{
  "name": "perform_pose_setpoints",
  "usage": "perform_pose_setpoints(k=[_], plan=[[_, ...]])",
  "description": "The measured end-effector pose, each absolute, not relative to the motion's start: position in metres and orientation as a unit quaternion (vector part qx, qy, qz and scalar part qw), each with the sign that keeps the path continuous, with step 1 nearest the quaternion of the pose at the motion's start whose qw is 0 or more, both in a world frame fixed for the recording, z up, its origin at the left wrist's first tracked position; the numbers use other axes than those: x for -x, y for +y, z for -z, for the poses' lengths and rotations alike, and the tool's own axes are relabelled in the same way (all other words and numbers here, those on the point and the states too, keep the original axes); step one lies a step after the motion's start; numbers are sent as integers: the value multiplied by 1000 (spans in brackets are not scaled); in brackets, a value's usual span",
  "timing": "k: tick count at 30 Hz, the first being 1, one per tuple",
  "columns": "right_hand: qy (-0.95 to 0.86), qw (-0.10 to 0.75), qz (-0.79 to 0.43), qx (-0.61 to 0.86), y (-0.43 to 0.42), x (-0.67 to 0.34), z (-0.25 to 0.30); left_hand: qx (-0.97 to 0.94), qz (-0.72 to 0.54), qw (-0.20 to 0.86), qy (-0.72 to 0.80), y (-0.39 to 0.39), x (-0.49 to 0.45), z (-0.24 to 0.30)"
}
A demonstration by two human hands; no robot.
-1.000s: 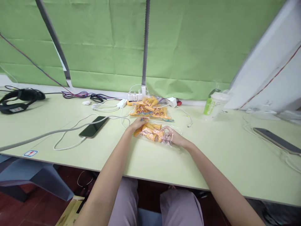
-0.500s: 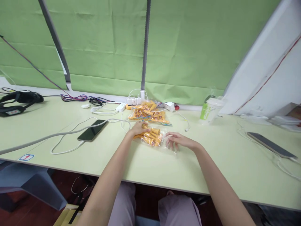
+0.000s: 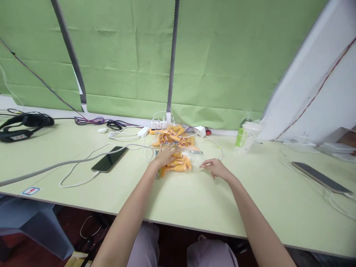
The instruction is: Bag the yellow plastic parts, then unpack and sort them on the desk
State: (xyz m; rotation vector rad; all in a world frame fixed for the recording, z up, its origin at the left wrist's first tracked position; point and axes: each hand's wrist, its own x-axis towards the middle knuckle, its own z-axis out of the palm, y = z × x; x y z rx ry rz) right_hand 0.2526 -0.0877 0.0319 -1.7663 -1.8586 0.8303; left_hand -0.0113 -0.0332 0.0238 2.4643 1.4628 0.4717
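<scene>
A clear plastic bag [image 3: 182, 164] with several yellow-orange plastic pieces inside lies flat on the table in front of me. Across its left part rests my left hand [image 3: 165, 155], fingers stretched out over the pieces. At the bag's loose right end, my right hand [image 3: 216, 168] has thumb and forefinger pinched on the thin clear film. Just behind are more clear bags of yellow-orange pieces [image 3: 174, 137], stacked and partly touching the front one.
A phone [image 3: 109, 159] with a white cable lies to the left, near a black headset [image 3: 26, 126]. Power strips [image 3: 158, 124] and cords run along the back edge. On the right stand a white cup [image 3: 249, 137] and another phone [image 3: 321, 177].
My left hand has flattened over the bag, fingers now stretched out. The right hand has gone from loosely curled to a pinch at the bag's end, which is pulled out flatter.
</scene>
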Motion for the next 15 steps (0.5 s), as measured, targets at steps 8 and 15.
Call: perform_pose_setpoints(k=[8,15], plan=[[-554,362,-344,666,-73,-259,-21,-757,-185,247,576,-41,11,-35],[-558,484,-363,567,-67,-243,-3,-651,-395,427,488,-20,-4,0]])
